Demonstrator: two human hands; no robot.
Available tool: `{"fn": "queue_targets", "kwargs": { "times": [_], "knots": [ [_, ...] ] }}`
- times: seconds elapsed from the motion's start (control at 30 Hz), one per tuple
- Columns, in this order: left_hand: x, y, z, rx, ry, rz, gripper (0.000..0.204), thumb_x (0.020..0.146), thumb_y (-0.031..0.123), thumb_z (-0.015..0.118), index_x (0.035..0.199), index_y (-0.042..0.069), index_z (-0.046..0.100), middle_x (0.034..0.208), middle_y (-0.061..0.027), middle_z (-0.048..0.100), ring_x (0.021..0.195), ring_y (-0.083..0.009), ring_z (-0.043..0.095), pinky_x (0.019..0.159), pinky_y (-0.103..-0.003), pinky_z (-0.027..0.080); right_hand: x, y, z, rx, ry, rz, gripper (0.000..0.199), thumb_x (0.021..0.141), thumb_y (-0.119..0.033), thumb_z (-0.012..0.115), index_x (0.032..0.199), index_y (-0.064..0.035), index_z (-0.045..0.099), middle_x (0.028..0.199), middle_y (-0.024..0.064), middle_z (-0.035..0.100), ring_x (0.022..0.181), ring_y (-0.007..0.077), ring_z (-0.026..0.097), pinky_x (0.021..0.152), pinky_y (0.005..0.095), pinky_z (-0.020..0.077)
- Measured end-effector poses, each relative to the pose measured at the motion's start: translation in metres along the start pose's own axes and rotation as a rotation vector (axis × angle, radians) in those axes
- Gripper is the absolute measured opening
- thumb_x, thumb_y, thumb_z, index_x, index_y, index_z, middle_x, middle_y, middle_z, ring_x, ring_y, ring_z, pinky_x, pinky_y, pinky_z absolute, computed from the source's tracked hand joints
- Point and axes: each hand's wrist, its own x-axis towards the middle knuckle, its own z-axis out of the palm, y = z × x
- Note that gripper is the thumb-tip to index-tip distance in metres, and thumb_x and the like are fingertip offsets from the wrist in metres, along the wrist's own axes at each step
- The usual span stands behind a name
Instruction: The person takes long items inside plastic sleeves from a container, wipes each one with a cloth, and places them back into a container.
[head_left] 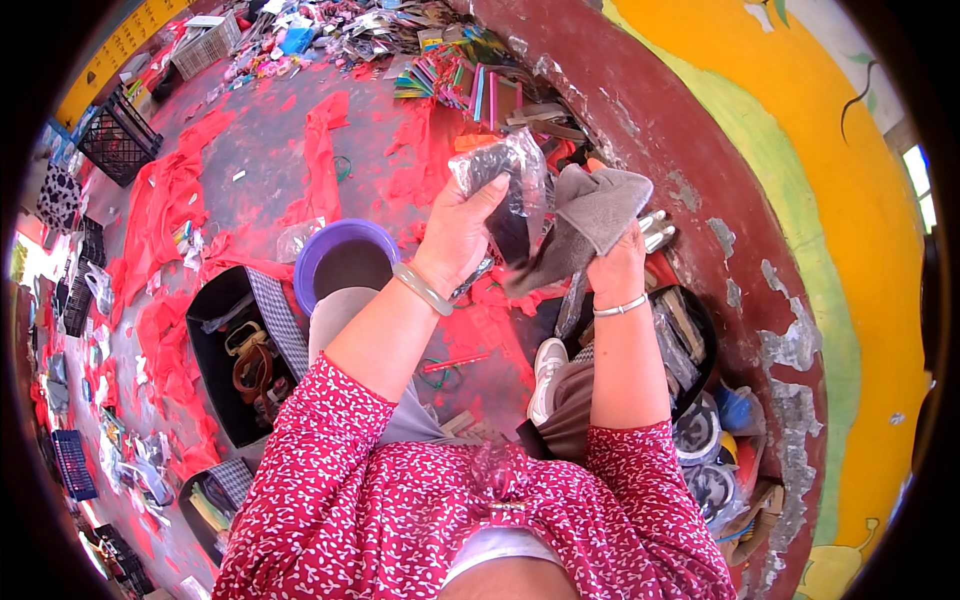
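Held up in front of me, a dark item in clear plastic wrapping (pixel 518 190) is pinched between the thumb and fingers of my left hand (pixel 458 228); what lies inside the wrapping I cannot make out. Beside it, my right hand (pixel 618 262) grips a grey cloth (pixel 600 210), folded over the fingers, with one end hanging toward the plastic. The cloth and the wrapped item are close together, perhaps touching. A purple bucket (pixel 303 262) with dark contents stands on the floor left of my left forearm.
At left is a black bin (pixel 215 375) holding belts or straps; another black bin (pixel 708 335) with packed items stands at right. Red scraps (pixel 160 230) litter the floor. Coloured sticks (pixel 484 95) and mixed goods pile up ahead. A peeling painted wall (pixel 700 130) runs along the right.
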Motion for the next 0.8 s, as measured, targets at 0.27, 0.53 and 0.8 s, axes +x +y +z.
{"fn": "queue_targets", "kwargs": {
  "times": [0.27,0.53,0.8],
  "knots": [
    [-0.002,-0.014,-0.002,0.449,-0.047,0.086,0.023,0.087,0.006,0.054,0.11,0.002,0.055,0.099,-0.0015,0.061,0.088,-0.0096,0.057,0.08,-0.027,0.046,-0.005,0.002,0.029,-0.284,0.139,-0.044,0.034,0.078,0.008,0.06,0.111,-0.0009,0.058,0.095,0.0028,0.063,0.085,0.0109,0.059,0.077,0.0242,0.047],
    [-0.006,-0.026,-0.004,0.943,0.021,0.191,0.024,0.085,0.002,0.053,0.109,0.002,0.053,0.087,-0.0056,0.063,0.073,-0.0121,0.06,0.066,-0.026,0.05,-0.002,0.014,0.019,-0.651,0.304,-0.241,0.026,0.074,0.013,0.057,0.094,-0.0033,0.059,0.087,-0.0005,0.059,0.08,0.009,0.057,0.074,0.0229,0.0463],
    [-0.012,-0.019,0.001,1.191,-0.06,0.221,0.029,0.084,0.002,0.055,0.112,0.004,0.052,0.088,-0.011,0.064,0.078,-0.0167,0.065,0.066,-0.029,0.051,-0.006,0.004,0.027,0.059,0.337,0.179,0.027,0.08,0.009,0.048,0.104,-0.0036,0.053,0.093,0.0075,0.061,0.082,0.0194,0.062,0.073,0.0312,0.0518]
  ]
}}
